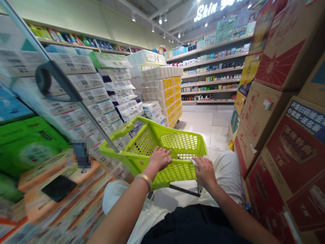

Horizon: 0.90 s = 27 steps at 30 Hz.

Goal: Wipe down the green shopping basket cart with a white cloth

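A lime-green rolling shopping basket [180, 140] with perforated sides stands in front of me, between my knees. Its metal pull rod [95, 122] slants up to the left and ends in a grey handle grip [63, 83]. My left hand [160, 158], with a ring and a bracelet, is closed over the basket's near rim, fingers reaching inside. At the rim's near right corner, my right hand [205, 170] pinches a white wipe [195, 162] against the green plastic. Part of the wipe is hidden under the fingers.
Paper packs [86, 81] are stacked on the left. A black flat item [59, 188] and a blurred phone-like device [81, 154] lie on orange packs [38, 206]. Cardboard cartons [261, 112] rise close on the right. Beyond the floor aisle [198, 120] stand stocked shelves [210, 73].
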Tool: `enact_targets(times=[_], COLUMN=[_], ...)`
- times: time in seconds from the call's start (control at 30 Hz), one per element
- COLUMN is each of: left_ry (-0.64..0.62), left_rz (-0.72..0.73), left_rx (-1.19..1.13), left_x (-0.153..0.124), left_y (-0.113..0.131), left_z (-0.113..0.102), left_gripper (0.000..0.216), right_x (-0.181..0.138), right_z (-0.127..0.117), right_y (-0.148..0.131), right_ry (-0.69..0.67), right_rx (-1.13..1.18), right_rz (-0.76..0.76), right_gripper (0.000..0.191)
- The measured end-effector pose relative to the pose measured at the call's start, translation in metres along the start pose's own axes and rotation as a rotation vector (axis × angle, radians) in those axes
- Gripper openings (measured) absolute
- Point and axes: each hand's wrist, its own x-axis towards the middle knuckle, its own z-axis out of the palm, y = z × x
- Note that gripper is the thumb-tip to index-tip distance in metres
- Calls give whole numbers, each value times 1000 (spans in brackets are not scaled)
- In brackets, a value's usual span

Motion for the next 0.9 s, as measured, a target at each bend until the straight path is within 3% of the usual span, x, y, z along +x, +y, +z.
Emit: enact_targets(times=[0.27,0.57,0.8,0.9], left_ry=[73,107,135,132], left_rz=[-13,-331,-98,-108], left_rx=[12,-35,-221,-326], left_x=[15,11,-13,-21], left_y=[4,3,31,45], left_z=[4,13,29,38], left_gripper=[44,48,64,68], right_x=[-1,1,5,10], right_z=[-2,15,42,47], right_y=[2,-13,-50,-60], right_ry=[30,27,-19,-69], right_rx=[-46,25,154,307], right_rz=[35,6,-96,-147], right_gripper=[40,50,57,58])
